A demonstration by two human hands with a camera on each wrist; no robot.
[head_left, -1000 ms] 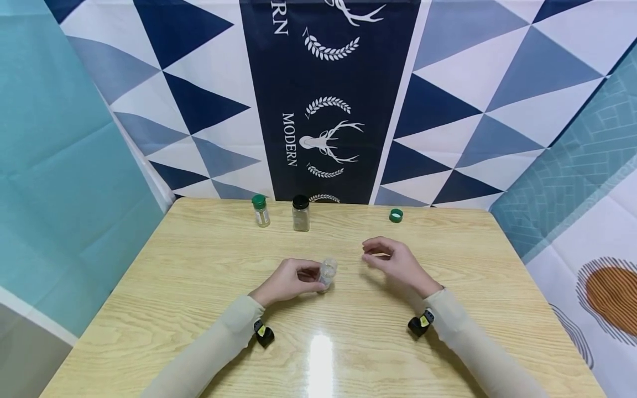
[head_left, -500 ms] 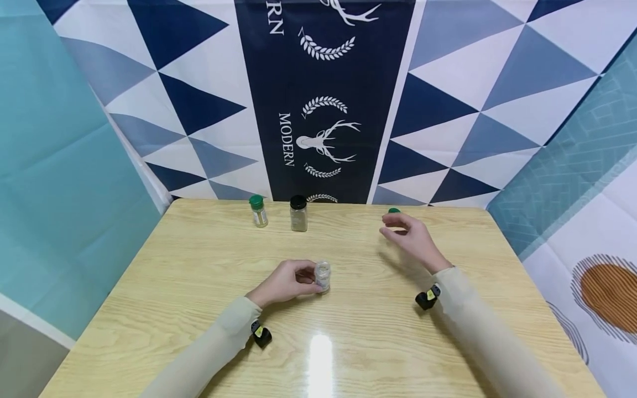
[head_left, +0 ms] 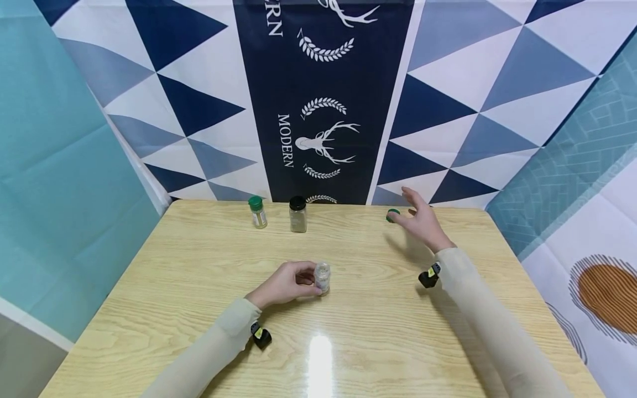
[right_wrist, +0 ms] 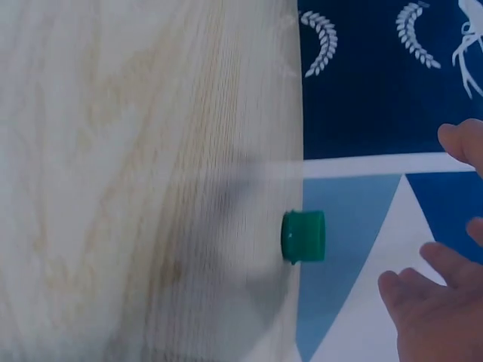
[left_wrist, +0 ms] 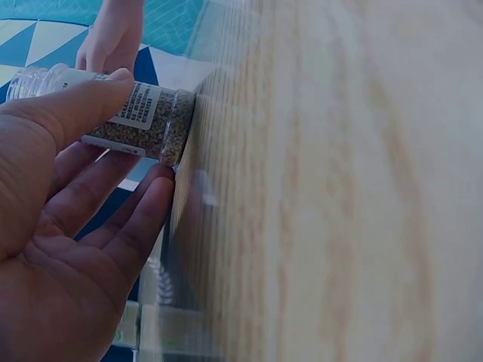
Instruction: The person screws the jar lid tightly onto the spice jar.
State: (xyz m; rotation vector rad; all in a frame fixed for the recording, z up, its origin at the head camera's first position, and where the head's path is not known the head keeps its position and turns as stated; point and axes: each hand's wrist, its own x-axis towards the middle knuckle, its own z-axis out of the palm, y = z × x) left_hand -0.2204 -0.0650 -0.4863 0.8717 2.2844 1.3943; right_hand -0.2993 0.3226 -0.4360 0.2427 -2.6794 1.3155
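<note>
My left hand (head_left: 288, 283) holds a small clear spice jar (head_left: 322, 277) upright on the table, thumb on one side and fingers on the other. The jar has no lid on; in the left wrist view its label (left_wrist: 139, 105) and the brown grains (left_wrist: 175, 124) inside show. At the back right, my right hand (head_left: 420, 224) hovers with spread fingers beside a green cap (head_left: 391, 214), its thumb overlapping the cap in the head view. In the right wrist view the green cap (right_wrist: 305, 236) stands on the table, apart from the fingers.
A spice jar with a green lid (head_left: 258, 212) and a square jar with a black lid (head_left: 298, 214) stand along the back of the wooden table (head_left: 209, 249). A patterned cloth (head_left: 323, 99) hangs right behind the table's back edge.
My right hand has moved away from the left hand, back and to the right, up to the green cap, and its fingers have spread. The left hand's jar has tipped from a lean to upright.
</note>
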